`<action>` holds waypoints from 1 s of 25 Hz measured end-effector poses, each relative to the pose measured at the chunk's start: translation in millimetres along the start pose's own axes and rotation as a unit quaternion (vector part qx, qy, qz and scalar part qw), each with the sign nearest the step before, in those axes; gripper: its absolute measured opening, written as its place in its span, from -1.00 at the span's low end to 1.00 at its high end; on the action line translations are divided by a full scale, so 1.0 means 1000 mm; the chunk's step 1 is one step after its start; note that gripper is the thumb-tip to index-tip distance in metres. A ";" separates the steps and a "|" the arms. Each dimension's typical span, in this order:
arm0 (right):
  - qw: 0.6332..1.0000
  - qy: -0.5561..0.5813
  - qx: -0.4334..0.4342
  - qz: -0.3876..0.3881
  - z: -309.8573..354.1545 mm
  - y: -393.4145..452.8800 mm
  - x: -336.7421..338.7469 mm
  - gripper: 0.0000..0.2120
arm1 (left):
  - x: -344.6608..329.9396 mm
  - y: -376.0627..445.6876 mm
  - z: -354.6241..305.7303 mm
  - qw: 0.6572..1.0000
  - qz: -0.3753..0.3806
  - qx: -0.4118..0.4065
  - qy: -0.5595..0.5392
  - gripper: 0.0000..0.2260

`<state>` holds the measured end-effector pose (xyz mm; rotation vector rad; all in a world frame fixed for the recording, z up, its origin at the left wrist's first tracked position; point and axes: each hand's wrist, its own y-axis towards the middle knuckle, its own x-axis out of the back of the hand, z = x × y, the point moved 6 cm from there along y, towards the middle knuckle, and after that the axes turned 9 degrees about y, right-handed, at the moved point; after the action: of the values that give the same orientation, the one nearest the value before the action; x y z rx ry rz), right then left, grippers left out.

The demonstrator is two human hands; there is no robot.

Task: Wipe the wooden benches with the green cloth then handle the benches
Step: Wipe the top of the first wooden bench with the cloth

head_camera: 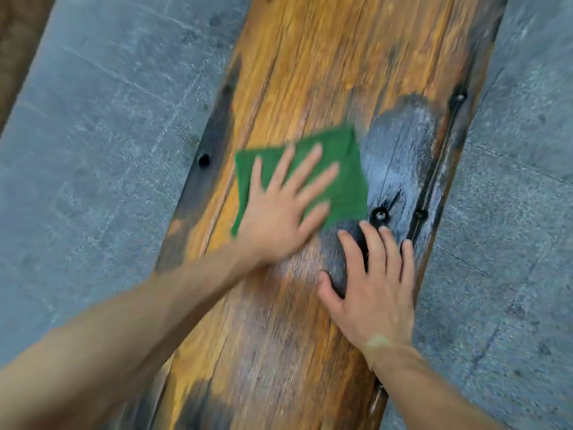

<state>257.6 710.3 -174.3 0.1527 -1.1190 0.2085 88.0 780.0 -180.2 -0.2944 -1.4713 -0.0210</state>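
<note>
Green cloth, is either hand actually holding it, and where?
Neither grips it. The left hand presses flat on the green cloth's near left part; the right hand rests on the wooden bench.

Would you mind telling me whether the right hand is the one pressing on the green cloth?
No, the left hand presses flat on the square green cloth, while the right hand rests on the bare wooden bench.

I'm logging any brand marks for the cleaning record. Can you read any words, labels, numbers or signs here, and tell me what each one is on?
None: no text is readable in this view.
green cloth: plain, no label showing.
wooden bench: grain and bolt holes only.
stone paving: no markings.
</note>
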 end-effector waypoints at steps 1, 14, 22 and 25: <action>1.000 0.000 0.003 -0.001 0.001 -0.001 0.000 -0.44 | -0.011 -0.058 0.003 0.998 0.004 -0.062 0.014 -0.48; 1.000 -0.007 0.002 0.007 0.001 -0.002 -0.002 -0.44 | -0.003 -0.008 -0.009 0.991 -0.013 -0.134 0.005 -0.50; 0.999 -0.025 -0.007 0.041 0.000 0.001 -0.006 -0.40 | 0.042 0.206 -0.044 1.000 0.000 0.024 -0.016 -0.49; 1.000 -0.017 0.001 0.022 0.000 -0.001 -0.002 -0.41 | 0.027 0.114 -0.105 0.955 -0.018 -0.287 0.066 -0.53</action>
<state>257.1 709.6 -176.3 0.1347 -1.1568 0.2464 215.8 872.8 -182.1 -0.7225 -1.3122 -0.4969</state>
